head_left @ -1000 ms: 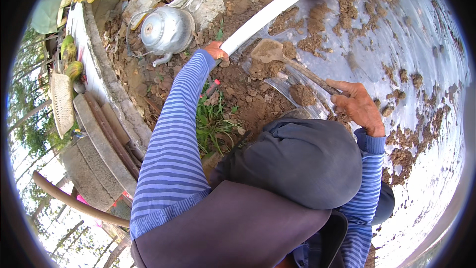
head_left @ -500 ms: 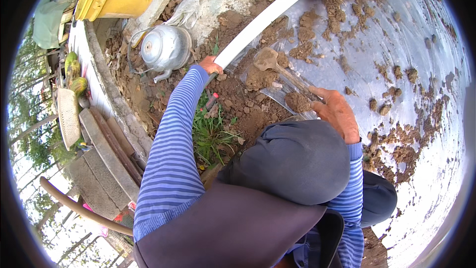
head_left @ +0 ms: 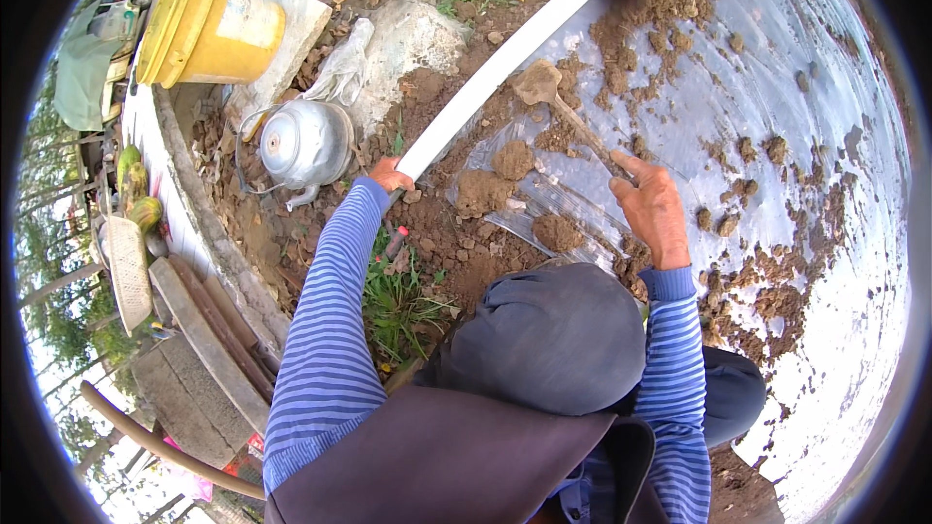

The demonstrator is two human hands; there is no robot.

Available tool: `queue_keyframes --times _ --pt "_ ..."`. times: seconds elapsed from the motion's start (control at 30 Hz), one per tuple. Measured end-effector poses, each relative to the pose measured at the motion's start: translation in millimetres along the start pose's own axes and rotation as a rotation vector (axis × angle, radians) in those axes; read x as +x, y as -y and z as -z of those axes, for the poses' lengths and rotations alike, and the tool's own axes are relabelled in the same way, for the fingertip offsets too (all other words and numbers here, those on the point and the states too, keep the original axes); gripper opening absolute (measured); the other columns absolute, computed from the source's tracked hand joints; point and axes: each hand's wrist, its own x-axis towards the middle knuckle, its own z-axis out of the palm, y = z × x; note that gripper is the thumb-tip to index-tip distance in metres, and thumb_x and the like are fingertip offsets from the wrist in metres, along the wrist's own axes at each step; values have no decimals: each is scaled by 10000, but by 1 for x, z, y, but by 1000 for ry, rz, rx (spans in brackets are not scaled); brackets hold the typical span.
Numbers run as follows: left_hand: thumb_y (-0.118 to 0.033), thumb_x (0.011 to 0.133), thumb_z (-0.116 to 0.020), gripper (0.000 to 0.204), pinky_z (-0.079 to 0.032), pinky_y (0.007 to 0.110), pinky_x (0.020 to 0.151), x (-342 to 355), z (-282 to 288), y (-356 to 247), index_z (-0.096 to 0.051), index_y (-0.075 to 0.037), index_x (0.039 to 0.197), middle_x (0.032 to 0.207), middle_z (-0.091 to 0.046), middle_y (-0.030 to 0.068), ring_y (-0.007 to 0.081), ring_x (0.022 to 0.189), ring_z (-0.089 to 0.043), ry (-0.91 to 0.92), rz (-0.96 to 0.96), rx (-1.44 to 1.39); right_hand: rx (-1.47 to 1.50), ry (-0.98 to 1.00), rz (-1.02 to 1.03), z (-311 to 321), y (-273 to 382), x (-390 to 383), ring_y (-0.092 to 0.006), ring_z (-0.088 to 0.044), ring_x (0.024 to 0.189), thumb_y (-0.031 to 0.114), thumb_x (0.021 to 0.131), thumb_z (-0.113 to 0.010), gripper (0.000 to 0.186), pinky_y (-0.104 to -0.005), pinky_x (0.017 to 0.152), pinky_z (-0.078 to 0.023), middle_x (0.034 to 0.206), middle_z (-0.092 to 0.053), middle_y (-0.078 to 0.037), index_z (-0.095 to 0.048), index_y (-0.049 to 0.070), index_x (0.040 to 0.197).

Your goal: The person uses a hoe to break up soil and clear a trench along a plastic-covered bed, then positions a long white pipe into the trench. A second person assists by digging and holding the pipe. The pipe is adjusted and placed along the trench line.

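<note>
My left hand [head_left: 390,176] is closed around the near end of a long white pipe [head_left: 495,66], which slants away to the upper right. The fingers of my right hand [head_left: 652,209] wrap the handle of a small trowel [head_left: 539,83]. Its soil-caked blade points away from me, close to the pipe's right side; I cannot tell whether it touches the film below. Pale plastic film [head_left: 767,141] spreads to the right under scattered soil. Clods of soil [head_left: 482,192] lie between my two hands, at the film's near-left edge.
A grey kettle [head_left: 307,143] stands on bare dirt to the left, with a yellow bucket [head_left: 238,34] beyond it. Grass [head_left: 398,315] grows beside my left forearm. A concrete edging [head_left: 218,233] borders the bed; planks and a woven basket [head_left: 128,272] lie outside it.
My right hand has moved forward and raised the trowel, whose blade is now farther away and nearer the pipe. The left hand keeps its grip. The whole view has shifted slightly.
</note>
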Motion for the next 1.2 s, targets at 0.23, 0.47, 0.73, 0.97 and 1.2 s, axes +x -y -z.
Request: queue_keyframes --times 0.23,0.47,0.73,0.97,1.2 --pt "-194 657 -872 701 -490 415 981 2 -1 -5 -631 44 1271 1201 -689 199 339 1084 -655 -7 49 5 -37 -10 3 -41 -22 56 -423 -685 1032 176 845 -705 408 -456 940 -538 1106 -707 -257 -718 130 1250" --pt "-211 677 -841 720 -480 434 991 -14 2 -32 -577 34 1300 1240 -648 233 361 1118 -636 -130 162 161 71 -7 -105 -107 -26 96 -422 -680 1053 222 858 -681 408 -460 946 -532 1088 -714 -257 -718 160 1260" --pt "-132 787 -685 554 -401 539 1050 -18 -67 -86 -446 -3 1270 1259 -526 224 439 1193 -502 -677 21 477 6 43 2 -69 -8 69 -410 -673 1074 190 855 -668 410 -470 950 -527 1115 -709 -252 -711 120 1257" --pt "-157 789 -718 571 -394 533 1083 -13 -55 -100 -466 -12 1281 1344 -514 228 430 1268 -484 -553 167 369 99 21 -30 -32 2 12 -419 -673 1093 158 843 -690 428 -433 973 -528 1163 -693 -266 -702 75 1263" --pt "-198 753 -761 540 -503 500 981 10 -45 -98 -565 -20 1224 1220 -652 212 399 1162 -619 -471 259 318 116 -84 -166 1 -11 33 -408 -673 1120 155 837 -701 423 -423 981 -521 1179 -691 -266 -712 74 1252"
